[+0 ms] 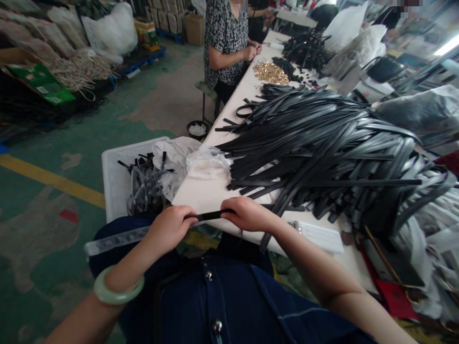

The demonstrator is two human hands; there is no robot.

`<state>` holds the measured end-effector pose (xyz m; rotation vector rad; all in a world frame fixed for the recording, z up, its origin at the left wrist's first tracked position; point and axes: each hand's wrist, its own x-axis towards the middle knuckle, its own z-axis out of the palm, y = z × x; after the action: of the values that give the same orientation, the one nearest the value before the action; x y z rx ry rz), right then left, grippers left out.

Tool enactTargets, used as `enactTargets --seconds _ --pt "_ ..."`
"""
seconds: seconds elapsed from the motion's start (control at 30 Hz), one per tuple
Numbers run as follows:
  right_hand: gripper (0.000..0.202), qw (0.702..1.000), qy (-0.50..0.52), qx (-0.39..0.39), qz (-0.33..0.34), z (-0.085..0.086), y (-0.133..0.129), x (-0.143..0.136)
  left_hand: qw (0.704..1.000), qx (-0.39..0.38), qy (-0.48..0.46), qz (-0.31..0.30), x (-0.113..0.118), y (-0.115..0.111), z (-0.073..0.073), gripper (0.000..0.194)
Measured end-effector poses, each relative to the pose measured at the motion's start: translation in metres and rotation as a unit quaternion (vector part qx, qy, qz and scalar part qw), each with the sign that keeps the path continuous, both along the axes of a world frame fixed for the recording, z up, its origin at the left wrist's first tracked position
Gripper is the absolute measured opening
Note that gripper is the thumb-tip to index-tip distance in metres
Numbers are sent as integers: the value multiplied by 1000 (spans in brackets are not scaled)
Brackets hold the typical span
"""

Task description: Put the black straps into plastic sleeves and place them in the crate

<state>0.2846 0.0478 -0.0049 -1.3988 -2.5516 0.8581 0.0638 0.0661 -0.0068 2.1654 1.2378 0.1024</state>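
A black strap (pixel 211 216) is stretched between my two hands over the table's near edge. My left hand (pixel 174 227) pinches one end, with its thumb lying along the strap. My right hand (pixel 245 212) is closed round the strap a short way off. From my left hand a translucent plastic strip (pixel 116 240) trails across my lap to the left. Beyond my right hand, black strap continues along the tabletop. Close by lies a big pile of black straps (pixel 315 138), with several ends reaching toward my hands.
A white bin (pixel 114 184) with plastic scraps stands left of the white table (pixel 196 193). A white box (pixel 319 237) lies right of my hands. Farther along are gold-coloured small parts (pixel 270 72) and a seated person (pixel 227 48) at the table's left edge.
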Motion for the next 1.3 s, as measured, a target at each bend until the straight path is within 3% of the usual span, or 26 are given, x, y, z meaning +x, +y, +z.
enactTargets --seconds 0.13,0.27,0.4,0.57,0.7,0.83,0.97,1.03,1.1,1.13,1.2,1.27,1.3 --pt "20 999 31 9 -16 1 -2 2 999 22 -5 -40 4 6 5 16" --pt "17 998 34 5 -56 3 -4 8 999 34 10 -30 8 15 10 16" --pt "17 998 26 25 -61 7 -6 11 997 24 -32 -70 15 20 11 15" --pt "19 995 -11 40 -86 11 -8 19 998 14 -47 -46 20 23 9 15" --pt "21 996 -35 69 -44 16 -8 18 993 -36 -90 -74 25 21 9 16" --pt "22 992 -76 87 -45 20 -5 14 993 -55 -101 -40 31 20 4 14" --pt "18 987 -88 131 -33 18 -9 3 987 -71 -134 -52 35 21 -2 15" --pt "17 980 -35 180 -74 15 -20 4 987 -83 -132 -28 30 21 -2 14" --pt "22 956 64 219 -185 9 -34 9 987 -88 -129 26 22 20 -1 13" --pt "28 941 119 200 -246 5 -40 12 985 -92 -137 57 19 18 0 13" --pt "40 915 244 66 -315 -5 -46 13 974 -118 -171 89 18 14 0 14" --pt "49 859 388 -96 -320 -15 -42 8 963 -160 -205 71 24 8 -1 14" --pt "53 819 458 -139 -316 -18 -37 3 958 -180 -218 57 28 5 -2 14"
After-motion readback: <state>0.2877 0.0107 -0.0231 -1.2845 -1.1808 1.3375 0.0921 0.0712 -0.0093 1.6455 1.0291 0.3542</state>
